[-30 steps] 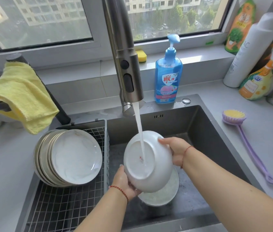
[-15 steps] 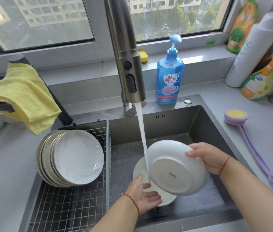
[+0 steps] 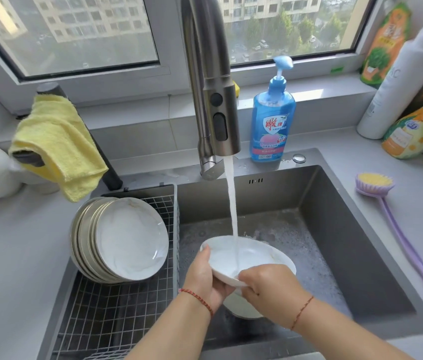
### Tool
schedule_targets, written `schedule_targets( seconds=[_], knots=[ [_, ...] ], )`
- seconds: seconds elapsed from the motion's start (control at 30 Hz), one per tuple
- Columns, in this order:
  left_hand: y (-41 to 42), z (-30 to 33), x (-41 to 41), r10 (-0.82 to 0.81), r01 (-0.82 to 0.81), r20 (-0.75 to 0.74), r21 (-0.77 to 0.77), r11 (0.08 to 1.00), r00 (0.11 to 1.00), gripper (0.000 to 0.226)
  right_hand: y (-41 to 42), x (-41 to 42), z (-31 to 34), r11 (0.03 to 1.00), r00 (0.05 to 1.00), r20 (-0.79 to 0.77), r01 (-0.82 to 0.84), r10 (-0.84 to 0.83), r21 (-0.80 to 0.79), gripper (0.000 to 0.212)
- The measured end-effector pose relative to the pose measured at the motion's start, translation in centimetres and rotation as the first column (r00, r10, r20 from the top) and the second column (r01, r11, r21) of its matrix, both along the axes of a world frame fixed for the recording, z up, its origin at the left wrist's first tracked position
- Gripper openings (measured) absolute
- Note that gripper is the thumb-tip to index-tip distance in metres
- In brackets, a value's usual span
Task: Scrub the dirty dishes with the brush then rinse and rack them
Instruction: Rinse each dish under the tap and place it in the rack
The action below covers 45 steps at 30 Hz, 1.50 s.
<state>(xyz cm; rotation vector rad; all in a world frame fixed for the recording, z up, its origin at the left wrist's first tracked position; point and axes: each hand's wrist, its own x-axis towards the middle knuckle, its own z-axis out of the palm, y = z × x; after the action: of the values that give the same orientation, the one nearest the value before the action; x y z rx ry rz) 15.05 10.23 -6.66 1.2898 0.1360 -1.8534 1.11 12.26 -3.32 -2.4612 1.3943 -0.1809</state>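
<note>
In the sink (image 3: 335,229), at six o'clock under the tap's stream (image 3: 232,203), the left hand (image 3: 202,279) and right hand (image 3: 270,284) grip the wet bowl (image 3: 252,255), which could slip onto the dish (image 3: 239,306) beneath.

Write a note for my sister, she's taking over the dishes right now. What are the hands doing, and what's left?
Left hand grips the white bowl's near-left rim; right hand holds its near edge. The bowl sits open side up under the running water, over the sink.
Done: a stack of plates stands in the wire rack.
Left: finish rinsing this bowl and rack it. One more white dish lies in the sink below. The purple brush lies on the counter to the right.
</note>
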Motion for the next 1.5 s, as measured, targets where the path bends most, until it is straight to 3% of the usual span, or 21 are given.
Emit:
schedule_targets(
  seconds=[0.1,0.2,0.27,0.33,0.4,0.5,0.67,0.83,0.93,1.03,1.17,1.33,1.5],
  knots=[
    [0.1,-0.8,1.0,0.076,-0.069,0.054,-0.118,0.991,0.996,0.051,0.3,0.5,0.2,0.963,0.999,0.022,-0.049,0.045,0.264,0.065],
    [0.5,-0.7,1.5,0.046,-0.015,0.122,-0.239,0.971,0.991,0.054,-0.5,1.1,0.4,0.848,0.971,0.235,-0.085,-0.048,0.523,0.044],
    [0.6,-0.1,1.7,0.032,0.027,0.195,-0.291,0.956,0.98,0.051,-1.3,1.7,-0.2,0.741,0.948,0.311,-0.164,-0.064,0.652,0.044],
    [0.8,0.7,1.8,0.035,0.044,0.225,-0.335,0.941,0.974,0.046,-2.0,2.6,-0.5,0.741,0.95,0.311,-0.216,0.01,0.635,0.046],
    [1.2,1.3,1.6,0.018,0.064,0.213,-0.373,0.926,0.977,0.042,-2.9,3.5,-1.2,0.802,0.968,0.245,-0.186,0.05,0.568,0.05],
    [1.9,1.5,1.3,-0.047,0.155,0.257,-0.421,0.894,0.965,0.04,-4.1,3.6,-2.3,0.846,0.975,0.22,-0.086,-0.037,0.527,0.051],
    [2.2,1.1,1.7,-0.022,0.163,0.314,-0.428,0.889,0.949,0.036,-5.4,0.8,-4.9,0.909,0.987,-0.128,0.137,-0.093,0.393,0.061],
    [1.5,1.3,2.8,0.046,0.149,0.406,-0.435,0.888,0.913,0.037,-3.6,-1.8,-3.7,0.931,0.928,-0.373,0.119,0.019,0.344,0.067],
    [1.0,1.2,3.1,0.042,0.176,0.468,-0.412,0.894,0.883,0.038,-1.2,-1.9,-2.4,0.913,0.959,-0.279,0.08,0.039,0.399,0.059],
    [0.5,1.2,3.2,0.033,0.22,0.557,-0.38,0.898,0.83,0.041,1.2,-1.2,-1.0,0.889,0.995,-0.091,0.008,0.039,0.459,0.052],
    [0.0,1.7,3.3,0.002,0.303,0.67,-0.338,0.891,0.742,0.047,3.1,0.1,-1.5,0.904,0.983,0.16,0.016,-0.093,0.427,0.039],
    [-0.6,3.1,3.3,-0.086,0.403,0.751,-0.25,0.88,0.655,0.056,3.5,1.8,-3.0,0.966,0.952,0.279,0.052,-0.125,0.254,0.065],
    [-0.9,4.9,3.9,-0.176,0.453,0.741,-0.19,0.871,0.648,0.08,3.8,2.6,-2.4,0.968,0.858,0.473,0.096,-0.2,0.234,0.029]
  ],
)
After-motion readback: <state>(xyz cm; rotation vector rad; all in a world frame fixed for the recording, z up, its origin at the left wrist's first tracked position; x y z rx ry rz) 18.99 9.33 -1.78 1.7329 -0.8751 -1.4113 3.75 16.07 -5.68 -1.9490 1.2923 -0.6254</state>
